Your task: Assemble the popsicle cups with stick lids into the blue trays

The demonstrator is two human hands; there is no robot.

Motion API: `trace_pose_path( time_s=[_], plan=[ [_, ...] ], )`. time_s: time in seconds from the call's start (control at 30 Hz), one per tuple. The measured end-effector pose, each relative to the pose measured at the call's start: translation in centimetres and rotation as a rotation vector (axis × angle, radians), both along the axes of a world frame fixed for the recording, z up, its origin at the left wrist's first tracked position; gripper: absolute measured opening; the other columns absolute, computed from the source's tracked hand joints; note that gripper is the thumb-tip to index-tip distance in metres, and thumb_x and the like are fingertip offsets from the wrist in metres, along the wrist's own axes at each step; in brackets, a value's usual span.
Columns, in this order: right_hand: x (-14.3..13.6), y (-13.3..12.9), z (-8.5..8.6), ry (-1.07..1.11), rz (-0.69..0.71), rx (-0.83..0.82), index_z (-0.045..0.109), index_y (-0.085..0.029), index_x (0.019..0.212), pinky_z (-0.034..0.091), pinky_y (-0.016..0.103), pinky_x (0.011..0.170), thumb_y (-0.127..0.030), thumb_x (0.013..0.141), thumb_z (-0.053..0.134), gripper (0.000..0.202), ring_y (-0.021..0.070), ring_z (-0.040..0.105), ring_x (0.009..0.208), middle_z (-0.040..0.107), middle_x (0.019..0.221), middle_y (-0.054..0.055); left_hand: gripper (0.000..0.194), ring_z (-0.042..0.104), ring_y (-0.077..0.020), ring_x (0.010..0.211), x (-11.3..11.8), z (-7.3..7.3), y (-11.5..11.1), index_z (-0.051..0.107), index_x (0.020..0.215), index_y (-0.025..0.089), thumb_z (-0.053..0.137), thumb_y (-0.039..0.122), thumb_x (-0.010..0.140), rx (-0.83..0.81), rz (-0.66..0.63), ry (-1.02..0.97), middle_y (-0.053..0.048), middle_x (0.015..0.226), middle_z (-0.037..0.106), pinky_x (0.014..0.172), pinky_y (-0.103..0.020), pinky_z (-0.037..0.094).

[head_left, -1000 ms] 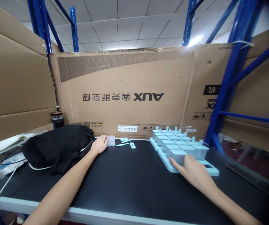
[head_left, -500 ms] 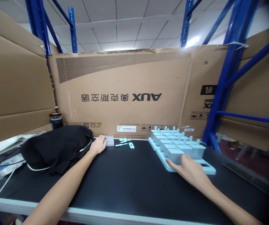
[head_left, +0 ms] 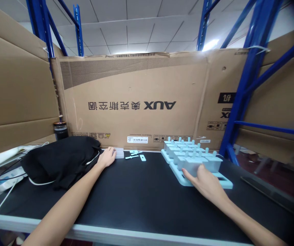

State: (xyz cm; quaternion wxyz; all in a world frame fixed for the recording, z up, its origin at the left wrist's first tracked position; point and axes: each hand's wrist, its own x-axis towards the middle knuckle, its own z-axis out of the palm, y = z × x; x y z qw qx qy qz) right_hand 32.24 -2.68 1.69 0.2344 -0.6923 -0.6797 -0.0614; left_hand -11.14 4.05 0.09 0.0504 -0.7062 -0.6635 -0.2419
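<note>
My right hand (head_left: 210, 182) is closed round the near side of a pale blue popsicle mold (head_left: 191, 165) in the front row, thumb on its left and the other fingers partly hidden behind it. Several matching molds with upright stick handles stand in rows on a light blue tray (head_left: 179, 177). Over on the left, my left hand (head_left: 107, 156) curls over the end of a clear plastic mold (head_left: 119, 153); its fingertips are partly hidden. Several loose light blue stick lids (head_left: 132, 157) lie just right of that mold.
A black cloth bundle (head_left: 59, 162) lies by my left forearm, with a dark jar (head_left: 60, 131) behind it. White cables and a power strip (head_left: 7, 182) are at far left. Cardboard (head_left: 131, 85) walls the back; a blue post (head_left: 239, 99) rises at right.
My right thumb has moved from the tray's edge up onto the front mold, and that mold appears slightly raised. My left hand stays on the clear mold. The view has shifted slightly.
</note>
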Motion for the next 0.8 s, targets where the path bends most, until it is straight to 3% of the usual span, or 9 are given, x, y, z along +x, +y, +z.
trace_pose_path(
  time_s=[0.2,0.33,0.43,0.57,0.67,0.8],
  plan=[
    [0.6,-0.1,0.6,0.140,0.037,0.134,0.040,-0.022,0.070,0.041,0.034,0.060,-0.066,0.078,0.044,0.045,0.0266,0.059,0.068,0.056,0.068,0.009,0.031,0.054,-0.0226,0.111,-0.1,-0.2,0.1,0.055,0.108,0.023,0.032,0.040,0.096,0.010,-0.005,-0.008,-0.006,0.120,0.058,0.093,-0.035,0.043],
    [-1.0,-1.4,3.6,0.192,0.147,0.205,0.045,-0.020,0.073,0.043,0.034,0.065,-0.055,0.077,0.048,0.035,0.0233,0.057,0.073,0.058,0.075,0.008,0.032,0.054,-0.0224,0.111,-0.2,-0.3,0.3,0.055,0.107,0.024,0.031,0.043,0.096,0.017,-0.003,-0.012,-0.005,0.119,0.058,0.093,-0.034,0.044],
    [-4.6,-1.6,6.6,0.093,0.323,0.209,0.048,-0.017,0.084,0.044,0.032,0.069,-0.042,0.075,0.049,0.026,0.0218,0.057,0.080,0.059,0.087,0.009,0.034,0.053,-0.0223,0.111,-0.3,-0.3,0.3,0.055,0.106,0.024,0.029,0.044,0.097,0.038,-0.003,-0.012,-0.006,0.120,0.057,0.094,-0.035,0.043],
    [-10.9,1.4,8.6,-0.215,0.370,-0.005,0.049,-0.012,0.102,0.045,0.034,0.076,-0.034,0.079,0.046,0.032,0.0259,0.060,0.094,0.060,0.104,0.016,0.034,0.052,-0.0237,0.108,-0.3,-0.3,0.2,0.055,0.105,0.023,0.029,0.043,0.097,0.090,-0.016,0.006,-0.007,0.118,0.057,0.092,-0.037,0.044],
    [-14.5,5.0,8.4,-0.346,0.290,-0.217,0.049,-0.010,0.116,0.046,0.039,0.079,-0.029,0.075,0.053,0.046,0.0321,0.061,0.102,0.062,0.111,0.020,0.031,0.049,-0.0246,0.110,-0.1,0.1,-0.2,0.056,0.106,0.022,0.033,0.040,0.096,0.148,-0.053,0.043,-0.008,0.119,0.056,0.095,-0.040,0.042],
    [-16.6,8.4,7.7,-0.384,0.248,-0.315,0.044,-0.007,0.131,0.046,0.042,0.083,-0.028,0.067,0.062,0.069,0.0350,0.060,0.106,0.063,0.114,0.022,0.028,0.043,-0.0243,0.118,1.1,0.9,-1.0,0.058,0.110,0.023,0.039,0.038,0.095,0.204,-0.192,0.112,-0.006,0.125,0.055,0.100,-0.041,0.036]
  ],
)
